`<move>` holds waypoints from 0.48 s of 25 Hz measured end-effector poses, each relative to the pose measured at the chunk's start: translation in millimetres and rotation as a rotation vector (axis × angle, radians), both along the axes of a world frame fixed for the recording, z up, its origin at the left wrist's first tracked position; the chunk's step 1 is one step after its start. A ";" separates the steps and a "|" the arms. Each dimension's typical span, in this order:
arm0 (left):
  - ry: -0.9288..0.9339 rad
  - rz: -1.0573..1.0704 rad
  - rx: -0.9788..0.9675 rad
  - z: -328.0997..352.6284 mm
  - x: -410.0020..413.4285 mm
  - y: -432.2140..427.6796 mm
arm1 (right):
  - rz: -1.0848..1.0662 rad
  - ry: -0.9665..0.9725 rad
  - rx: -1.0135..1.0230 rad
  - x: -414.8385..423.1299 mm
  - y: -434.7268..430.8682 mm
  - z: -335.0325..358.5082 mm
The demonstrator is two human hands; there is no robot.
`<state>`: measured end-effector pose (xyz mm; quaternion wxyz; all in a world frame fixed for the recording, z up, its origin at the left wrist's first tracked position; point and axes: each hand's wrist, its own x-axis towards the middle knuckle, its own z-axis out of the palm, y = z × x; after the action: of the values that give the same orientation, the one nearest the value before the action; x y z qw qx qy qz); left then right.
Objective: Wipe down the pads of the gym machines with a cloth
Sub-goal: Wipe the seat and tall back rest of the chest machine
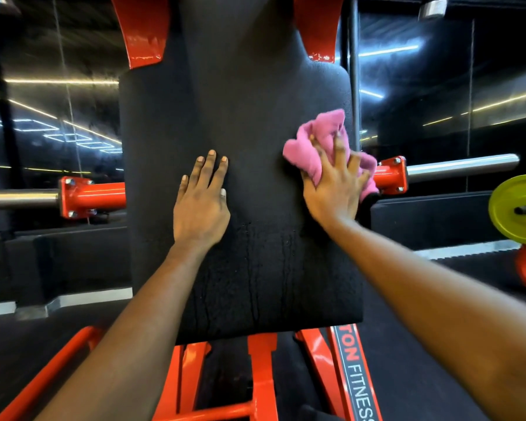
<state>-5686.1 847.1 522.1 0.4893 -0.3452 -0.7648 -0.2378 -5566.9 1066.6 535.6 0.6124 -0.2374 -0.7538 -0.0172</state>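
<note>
Obs. 1: Black upholstered back pad (240, 117) of an orange-red gym machine, tilted away from the person and filling the middle of the view.

Obs. 2: Left hand (201, 205) lies flat on the pad just below its centre. The fingers are straight, close together and point to 12 o'clock. It holds nothing, and the palm is in contact with the upholstery.

Obs. 3: Right hand (334, 189) is at 3 o'clock from the left hand, at the pad's right edge. The fingers are splayed and slightly bent over a bunched pink cloth (310, 147). The thumb is partly tucked under a fold, so the hand grips the cloth while pressing it to the pad. The cloth spills out toward 11 o'clock of the hand, and a flap hangs over the pad's edge at 3 o'clock.

Obs. 4: Wet streaks (255, 268) run down the lower pad, at 6 o'clock from both hands.

Obs. 5: Chrome plate-loading bars jut out on both sides, the left bar (16, 199) at 9 o'clock and the right bar (459, 164) at 3 o'clock, each on a bolted orange-red bracket. A yellow-green weight plate (516, 208) sits at the far right, well apart from the pad.

Obs. 6: Machine frame (261, 375) shows at 6 o'clock, and one rail is lettered "TON FITNESS" (356, 375). The surroundings are dark and reflect strip lights.
</note>
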 end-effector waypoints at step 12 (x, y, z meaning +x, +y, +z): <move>-0.103 0.033 0.049 -22.9 -23.9 -63.5 | 0.050 -0.126 0.070 -13.8 -33.3 -14.1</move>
<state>-5710.0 783.6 499.2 0.4615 -0.3080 -0.7884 -0.2657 -5580.7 1033.3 521.4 0.5719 -0.1955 -0.7955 -0.0431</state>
